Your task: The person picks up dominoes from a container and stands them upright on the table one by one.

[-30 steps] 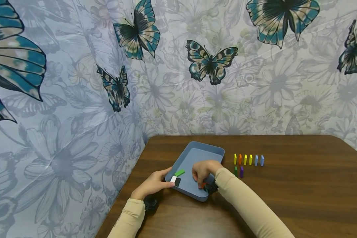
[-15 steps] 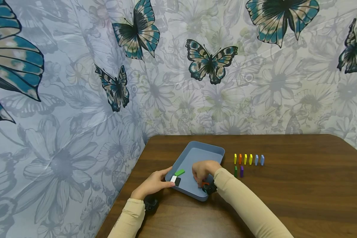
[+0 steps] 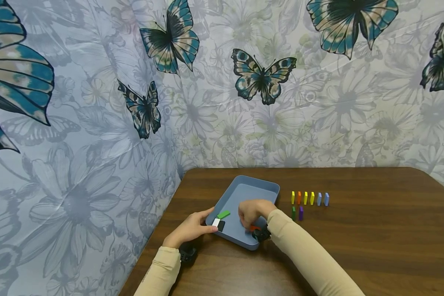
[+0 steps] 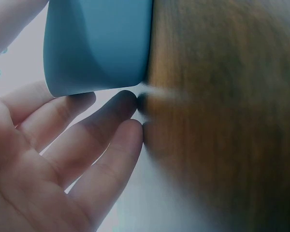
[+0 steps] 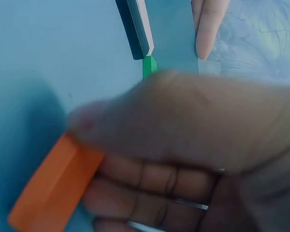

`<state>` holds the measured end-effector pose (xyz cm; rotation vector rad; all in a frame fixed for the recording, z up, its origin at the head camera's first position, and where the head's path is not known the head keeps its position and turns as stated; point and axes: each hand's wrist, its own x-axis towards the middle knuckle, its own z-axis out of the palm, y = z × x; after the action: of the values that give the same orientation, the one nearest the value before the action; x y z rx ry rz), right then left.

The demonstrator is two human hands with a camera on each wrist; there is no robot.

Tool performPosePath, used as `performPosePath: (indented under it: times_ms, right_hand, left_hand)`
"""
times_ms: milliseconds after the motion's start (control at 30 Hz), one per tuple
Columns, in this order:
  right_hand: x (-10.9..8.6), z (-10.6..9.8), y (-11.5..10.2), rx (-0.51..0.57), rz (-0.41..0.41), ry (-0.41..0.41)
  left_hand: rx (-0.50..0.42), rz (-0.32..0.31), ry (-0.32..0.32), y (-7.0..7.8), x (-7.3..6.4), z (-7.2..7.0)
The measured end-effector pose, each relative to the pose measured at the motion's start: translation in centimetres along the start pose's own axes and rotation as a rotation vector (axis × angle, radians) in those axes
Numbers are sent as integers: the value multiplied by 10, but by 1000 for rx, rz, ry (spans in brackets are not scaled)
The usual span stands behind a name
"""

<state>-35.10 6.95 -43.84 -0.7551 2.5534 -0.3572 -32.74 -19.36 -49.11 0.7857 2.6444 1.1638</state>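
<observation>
My right hand reaches down inside the blue tray and pinches an orange domino block between thumb and fingers, low over the tray floor. In the head view the hand and wrist cover most of this block. The left hand holds the tray's left corner, thumb at the near rim and fingers along the outside wall. Close to that thumb, a white block and a black block stand side by side in the tray. A green block lies just beyond them.
Right of the tray, a row of upright blocks stands on the brown table: yellow, orange and blue. In front of it are a dark green block and a purple block. Butterfly-patterned cloth hangs behind.
The right hand's fingers have shifted slightly at the orange block, staying in the same spot of the tray. The left hand, tray and other blocks have not visibly moved.
</observation>
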Motion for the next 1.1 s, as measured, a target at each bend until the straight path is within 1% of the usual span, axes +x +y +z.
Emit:
performPosePath:
  times_ms: [100, 233, 433, 567, 800, 967, 1100]
  right_hand:
    - [-3, -2, 0, 13, -38, 25]
    - [-10, -8, -2, 85, -97, 50]
    - [-22, -15, 4, 275, -218, 83]
    - [-29, -16, 13, 366, -302, 127]
    - [-49, -22, 29, 468, -375, 224]
    - [-65, -23, 44, 556, -451, 262]
    - [-79, -25, 54, 579, -446, 304]
  left_hand:
    - [2, 7, -2, 1, 1, 0]
    - [-4, 13, -4, 1, 2, -1]
    - [3, 10, 6, 1, 3, -1]
    - [7, 9, 3, 0, 3, -1]
    - [-21, -2, -16, 2, 0, -1]
    - [-27, 2, -14, 2, 0, -1]
    - [-23, -1, -12, 1, -1, -1]
